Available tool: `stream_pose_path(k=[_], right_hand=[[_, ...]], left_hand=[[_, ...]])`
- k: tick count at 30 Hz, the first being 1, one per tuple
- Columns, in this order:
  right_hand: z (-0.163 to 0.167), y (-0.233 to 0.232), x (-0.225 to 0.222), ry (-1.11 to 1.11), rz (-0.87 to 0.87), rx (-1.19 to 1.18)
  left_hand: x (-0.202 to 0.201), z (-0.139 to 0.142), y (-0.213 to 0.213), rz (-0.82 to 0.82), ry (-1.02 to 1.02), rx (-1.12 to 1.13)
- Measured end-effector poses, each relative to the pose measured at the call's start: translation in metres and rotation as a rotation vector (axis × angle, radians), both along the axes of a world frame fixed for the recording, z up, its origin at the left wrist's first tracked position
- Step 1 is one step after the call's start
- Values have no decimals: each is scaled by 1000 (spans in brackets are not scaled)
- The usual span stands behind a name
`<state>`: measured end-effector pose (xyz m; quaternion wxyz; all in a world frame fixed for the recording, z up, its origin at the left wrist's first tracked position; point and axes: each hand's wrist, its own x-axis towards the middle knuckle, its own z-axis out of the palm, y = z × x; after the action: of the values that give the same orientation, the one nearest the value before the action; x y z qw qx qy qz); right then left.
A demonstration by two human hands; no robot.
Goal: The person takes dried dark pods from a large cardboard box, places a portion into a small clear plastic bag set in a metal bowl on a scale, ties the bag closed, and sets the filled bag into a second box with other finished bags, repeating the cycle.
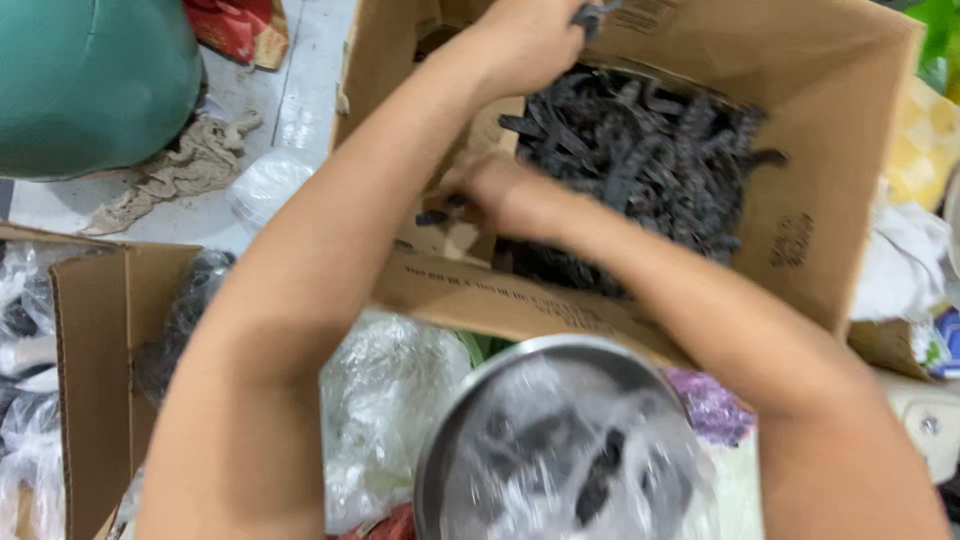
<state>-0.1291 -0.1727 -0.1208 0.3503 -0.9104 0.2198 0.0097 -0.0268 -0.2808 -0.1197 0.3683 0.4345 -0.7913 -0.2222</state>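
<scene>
A big open cardboard box [800, 230] in front of me holds a heap of dark grey plastic strips [650, 160]. My left hand [525, 40] reaches over the box's far left corner, fingers closed on a dark strip at the top edge of the view. Lower down, my right hand [490, 195] is at the box's left inner wall, pinching a small dark piece between its fingertips. The two forearms cross over the box's near flap.
Below the box sits a round metal bowl [440, 450] lined with clear plastic film holding several dark pieces. Crumpled clear plastic bags [385, 400] lie beside it. A second cardboard box [95, 350] stands at left, a teal rounded object [90, 80] and a rag [190, 165] at far left.
</scene>
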Motion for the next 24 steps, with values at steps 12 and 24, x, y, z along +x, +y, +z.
stream_pose_path(k=[12,24], right_hand=[[275,209,-148,-600,-661,525],[234,298,-137,-1321,-608,634]], left_hand=[[39,256,298,-319,608,457],[-26,156,414,-77,757,564]])
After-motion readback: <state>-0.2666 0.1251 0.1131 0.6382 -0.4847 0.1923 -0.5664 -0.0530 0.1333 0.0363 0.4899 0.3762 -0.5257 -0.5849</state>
